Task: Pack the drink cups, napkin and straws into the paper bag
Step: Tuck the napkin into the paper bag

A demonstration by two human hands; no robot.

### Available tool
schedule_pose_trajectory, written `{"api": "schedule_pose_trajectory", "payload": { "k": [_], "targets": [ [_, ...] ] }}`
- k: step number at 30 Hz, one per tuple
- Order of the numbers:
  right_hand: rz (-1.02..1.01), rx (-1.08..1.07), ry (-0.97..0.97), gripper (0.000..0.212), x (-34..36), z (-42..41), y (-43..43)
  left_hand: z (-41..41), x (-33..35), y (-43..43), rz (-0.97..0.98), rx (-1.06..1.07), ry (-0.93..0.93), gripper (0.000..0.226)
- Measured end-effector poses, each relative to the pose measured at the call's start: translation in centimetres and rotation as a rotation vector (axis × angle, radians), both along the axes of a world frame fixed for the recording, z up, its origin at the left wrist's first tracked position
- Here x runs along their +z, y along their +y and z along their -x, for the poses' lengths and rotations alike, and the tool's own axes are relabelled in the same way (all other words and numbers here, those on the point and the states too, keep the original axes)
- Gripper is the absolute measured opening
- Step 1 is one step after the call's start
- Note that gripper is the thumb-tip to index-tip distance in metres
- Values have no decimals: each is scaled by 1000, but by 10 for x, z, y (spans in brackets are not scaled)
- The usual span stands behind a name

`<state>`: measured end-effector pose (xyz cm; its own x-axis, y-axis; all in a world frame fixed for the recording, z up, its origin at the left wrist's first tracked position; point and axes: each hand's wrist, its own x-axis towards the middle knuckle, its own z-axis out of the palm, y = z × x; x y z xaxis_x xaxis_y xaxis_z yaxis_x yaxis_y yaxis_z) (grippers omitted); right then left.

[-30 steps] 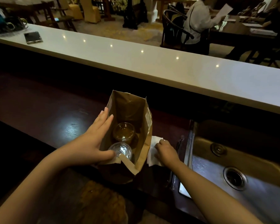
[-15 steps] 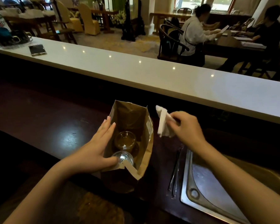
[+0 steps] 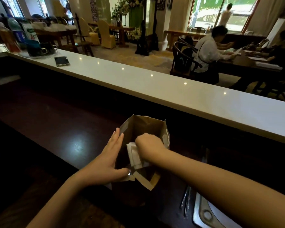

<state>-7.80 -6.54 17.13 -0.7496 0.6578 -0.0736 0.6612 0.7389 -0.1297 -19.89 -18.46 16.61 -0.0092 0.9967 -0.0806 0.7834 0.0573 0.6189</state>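
A brown paper bag [image 3: 143,127] stands open on the dark wooden counter. My left hand [image 3: 108,159] lies flat against the bag's left wall, thumb hooked over its near rim. My right hand [image 3: 149,143] is inside the bag's mouth, closed on a folded white napkin [image 3: 135,156] that hangs down into the bag. The drink cups are hidden under the napkin and my hand. Two straws [image 3: 186,200] lie on the counter to the right of the bag, beside the sink.
A metal sink [image 3: 209,214] sits at the lower right. A long white bar top [image 3: 171,89] runs behind the bag, with a phone [image 3: 62,61] and cups [image 3: 39,48] at its far left. People sit at tables beyond.
My right hand has carried the napkin from the counter beside the bag, up and leftward into the bag's mouth. My left hand stays on the bag. The view has tilted up.
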Motion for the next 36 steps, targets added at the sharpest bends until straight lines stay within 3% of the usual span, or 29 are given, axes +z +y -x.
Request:
{"api": "schedule_pose_trajectory", "payload": {
  "k": [5, 10, 16, 25, 36],
  "targets": [
    [73, 37, -215, 23, -29, 34, -8, 2, -1, -1, 12, -24, -12, 105],
    [173, 92, -463, 68, -53, 37, -14, -2, 2, -2, 43, -65, 31, 106],
    [122, 172, -554, 85, -80, 22, -24, -2, 0, -4, 58, -90, 98, 107],
    [177, 197, -540, 81, -94, 14, -21, -9, -1, -6, 55, -95, 143, 105],
    [212, 134, -413, 103, -83, 11, -5, -3, 8, -9, 128, -69, 268, 109]
  ]
}}
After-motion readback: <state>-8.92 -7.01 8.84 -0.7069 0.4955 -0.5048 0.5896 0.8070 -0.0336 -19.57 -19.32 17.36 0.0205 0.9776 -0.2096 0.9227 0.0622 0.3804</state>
